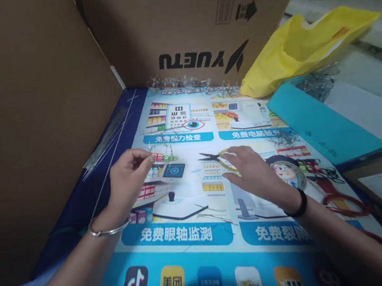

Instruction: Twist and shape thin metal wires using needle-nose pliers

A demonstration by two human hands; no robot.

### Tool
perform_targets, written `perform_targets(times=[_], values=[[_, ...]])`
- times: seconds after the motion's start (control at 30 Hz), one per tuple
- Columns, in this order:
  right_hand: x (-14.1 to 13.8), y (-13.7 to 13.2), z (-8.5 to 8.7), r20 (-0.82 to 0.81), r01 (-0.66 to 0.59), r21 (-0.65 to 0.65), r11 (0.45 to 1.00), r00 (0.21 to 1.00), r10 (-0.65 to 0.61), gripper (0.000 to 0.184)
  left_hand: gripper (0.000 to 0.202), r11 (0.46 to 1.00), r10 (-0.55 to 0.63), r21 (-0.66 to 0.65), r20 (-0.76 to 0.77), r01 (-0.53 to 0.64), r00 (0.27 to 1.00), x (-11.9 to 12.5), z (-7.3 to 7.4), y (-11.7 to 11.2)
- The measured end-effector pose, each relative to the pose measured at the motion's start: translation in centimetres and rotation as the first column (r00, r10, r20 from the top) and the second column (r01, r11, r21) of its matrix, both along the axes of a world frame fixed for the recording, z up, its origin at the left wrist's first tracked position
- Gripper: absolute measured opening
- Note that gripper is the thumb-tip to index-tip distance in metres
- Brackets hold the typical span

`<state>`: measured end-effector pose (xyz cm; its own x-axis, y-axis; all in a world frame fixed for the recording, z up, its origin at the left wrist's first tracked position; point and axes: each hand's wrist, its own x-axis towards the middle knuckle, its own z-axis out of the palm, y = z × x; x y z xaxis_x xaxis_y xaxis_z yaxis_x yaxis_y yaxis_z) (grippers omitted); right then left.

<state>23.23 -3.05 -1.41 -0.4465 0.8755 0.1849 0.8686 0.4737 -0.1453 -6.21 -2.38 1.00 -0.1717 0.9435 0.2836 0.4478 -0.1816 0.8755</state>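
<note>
My left hand (pixel 127 181) is closed in a pinch, holding a thin bent wire piece (pixel 163 151) whose fine strands stick out to the right of the fingertips. To its right, my right hand (pixel 249 169) is wrapped around the yellow handles of small pliers (pixel 211 157). The dark jaws of the pliers are spread and point left toward the wire, apart from it. Both hands are above a printed poster sheet (pixel 200 193) on the table. Loose wire bits (pixel 203 214) lie on the sheet below the hands.
Cardboard walls (pixel 184 21) rise at the back and left. Tangled wire pieces (pixel 187 82) line the back; straight wires (pixel 105 141) lie left. At right are a yellow bag (pixel 307 46), a teal board (pixel 323 119), a small wire clump (pixel 284 137) and a red-handled tool (pixel 345 202).
</note>
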Motion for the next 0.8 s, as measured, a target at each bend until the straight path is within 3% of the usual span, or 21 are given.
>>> perform_targets(times=[0.07, 0.23, 0.4, 0.47, 0.53, 0.6, 0.8], values=[[0.0, 0.4, -0.4, 0.068, 0.005, -0.024, 1.0, 0.998, -0.004, 0.043, 0.015, 1.0, 0.003, -0.021, 0.049, -0.002, 0.999, 0.2, -0.1, 0.6], [-0.5, 0.8, -1.2, 0.154, 0.002, -0.052, 0.999, 0.988, 0.006, 0.028, 0.014, 0.999, -0.029, -0.026, 0.161, 0.034, 0.986, 1.4, -0.4, 2.3], [-1.2, -0.7, 0.0, 0.205, -0.001, 0.009, 1.0, 0.979, -0.001, 0.02, 0.013, 0.996, -0.074, -0.025, 0.22, 0.081, 0.973, 2.4, -1.2, 3.8], [-1.7, -2.1, 0.6, 0.193, -0.085, -0.02, 0.996, 0.977, 0.088, 0.016, 0.013, 0.995, -0.088, -0.025, 0.224, 0.096, 0.971, 2.3, -1.8, 4.3], [-2.3, -3.6, 0.9, 0.158, -0.24, -0.124, 0.963, 0.953, 0.258, 0.015, 0.013, 0.995, -0.089, -0.028, 0.218, 0.097, 0.972, 2.1, -2.5, 4.7], [-2.9, -4.9, 0.9, 0.17, -0.31, -0.176, 0.934, 0.925, 0.339, 0.013, 0.013, 0.996, -0.076, -0.039, 0.198, 0.085, 0.977, 1.7, -3.1, 5.0], [-4.0, -6.6, 0.2, 0.308, -0.35, -0.048, 0.936, 0.886, 0.347, 0.016, 0.009, 0.99, -0.101, -0.07, 0.221, 0.119, 0.97, 0.8, -4.0, 5.4]])
